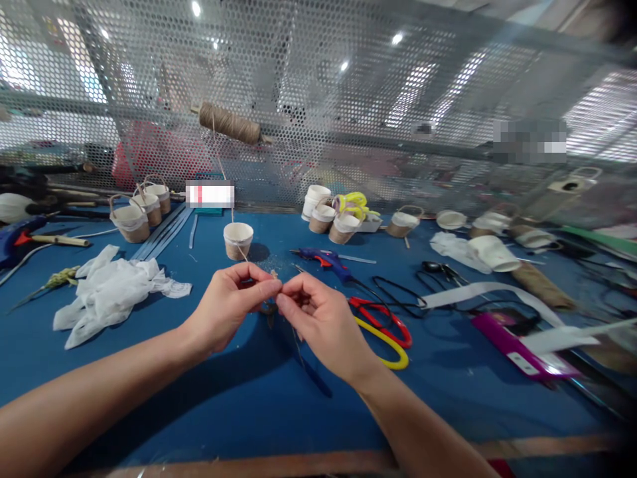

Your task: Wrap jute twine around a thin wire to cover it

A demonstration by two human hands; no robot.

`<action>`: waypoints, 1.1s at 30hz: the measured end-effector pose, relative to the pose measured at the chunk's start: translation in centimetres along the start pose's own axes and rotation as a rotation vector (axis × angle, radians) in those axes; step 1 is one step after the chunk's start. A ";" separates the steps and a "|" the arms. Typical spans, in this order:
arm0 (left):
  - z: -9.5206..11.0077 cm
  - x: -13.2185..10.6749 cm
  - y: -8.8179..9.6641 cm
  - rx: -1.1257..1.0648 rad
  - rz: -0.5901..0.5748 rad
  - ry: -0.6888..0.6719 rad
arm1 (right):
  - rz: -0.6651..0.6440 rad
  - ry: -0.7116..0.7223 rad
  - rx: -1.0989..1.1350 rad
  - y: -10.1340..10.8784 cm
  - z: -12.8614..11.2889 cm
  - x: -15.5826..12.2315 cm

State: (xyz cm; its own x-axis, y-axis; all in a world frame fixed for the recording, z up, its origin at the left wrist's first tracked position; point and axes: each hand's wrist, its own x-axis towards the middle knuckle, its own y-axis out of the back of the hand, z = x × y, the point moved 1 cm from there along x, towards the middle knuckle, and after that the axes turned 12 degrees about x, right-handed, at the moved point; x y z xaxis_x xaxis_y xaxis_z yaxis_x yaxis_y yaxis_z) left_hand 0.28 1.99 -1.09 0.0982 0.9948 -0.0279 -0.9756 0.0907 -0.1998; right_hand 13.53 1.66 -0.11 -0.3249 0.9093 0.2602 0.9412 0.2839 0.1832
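My left hand (236, 299) and my right hand (321, 318) meet over the middle of the table, thumbs and fingertips pinched together. Both are closed on a thin twine (242, 253), which runs to them past a small cup (237, 240) with a white rim and brown wrap. Higher up, the strand leads to a spool of twine (229, 124) on the mesh. A loose end seems to dangle below my right hand. Beneath the hands lies a tool, mostly hidden. Scissors with red and yellow handles (398, 362) lie beside my right wrist.
A blue glue gun (326, 261) with a black cord lies beyond my right hand. Several handled cups (130, 222) stand at the back. Crumpled white fabric (117, 292) is at left, a purple power strip (522, 348) at right. Perforated metal mesh (318, 86) rises behind the table.
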 end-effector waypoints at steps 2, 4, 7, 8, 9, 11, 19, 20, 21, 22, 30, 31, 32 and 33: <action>0.0 0.0 0.0 -0.010 0.017 -0.030 | 0.026 0.045 -0.018 -0.1 0.1 0.0; 0.2 0.0 0.0 -0.030 -0.026 -0.046 | -0.024 -0.030 0.097 0.0 0.3 0.2; 0.5 -0.1 0.2 -0.065 -0.199 -0.031 | -0.207 -0.261 0.466 0.2 0.5 0.4; 0.6 -0.1 0.2 -0.077 -0.253 -0.023 | -0.262 -0.322 0.577 0.3 0.5 0.5; 0.6 -0.1 0.2 -0.088 -0.288 -0.018 | -0.298 -0.361 0.661 0.4 0.6 0.5; 0.6 0.0 0.3 -0.101 -0.297 -0.011 | -0.313 -0.387 0.724 0.5 0.7 0.5; -0.2 0.0 0.1 -0.081 -0.132 -0.011 | -0.100 -0.187 0.438 0.0 1.0 0.6; -0.3 0.0 0.1 -0.085 -0.127 -0.012 | -0.087 -0.169 0.404 -0.1 1.0 0.6; -0.3 0.1 0.1 -0.087 -0.126 -0.014 | -0.079 -0.157 0.384 -0.1 1.0 0.5; -0.3 0.1 0.1 -0.080 -0.129 -0.020 | -0.077 -0.153 0.381 -0.1 1.0 0.5; 3.7 -3.0 0.4 0.501 -0.319 -0.268 | -0.018 -0.099 0.553 0.9 1.2 0.7; 4.2 -3.5 0.3 0.571 -0.342 -0.289 | -0.013 -0.087 0.559 1.0 1.1 0.7; 4.5 -4.0 0.3 0.621 -0.372 -0.304 | -0.020 -0.074 0.560 1.0 1.1 0.6; 4.7 -4.3 0.3 0.647 -0.384 -0.312 | -0.034 -0.052 0.557 1.0 1.0 0.4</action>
State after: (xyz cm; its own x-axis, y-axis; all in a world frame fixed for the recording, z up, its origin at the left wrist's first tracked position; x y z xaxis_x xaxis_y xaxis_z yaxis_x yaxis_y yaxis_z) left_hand -1.31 -2.07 3.57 0.4830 0.8473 0.2208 -0.8145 0.3422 0.4686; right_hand 14.46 2.64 -0.78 -0.3645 0.9065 0.2130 0.8416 0.4186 -0.3413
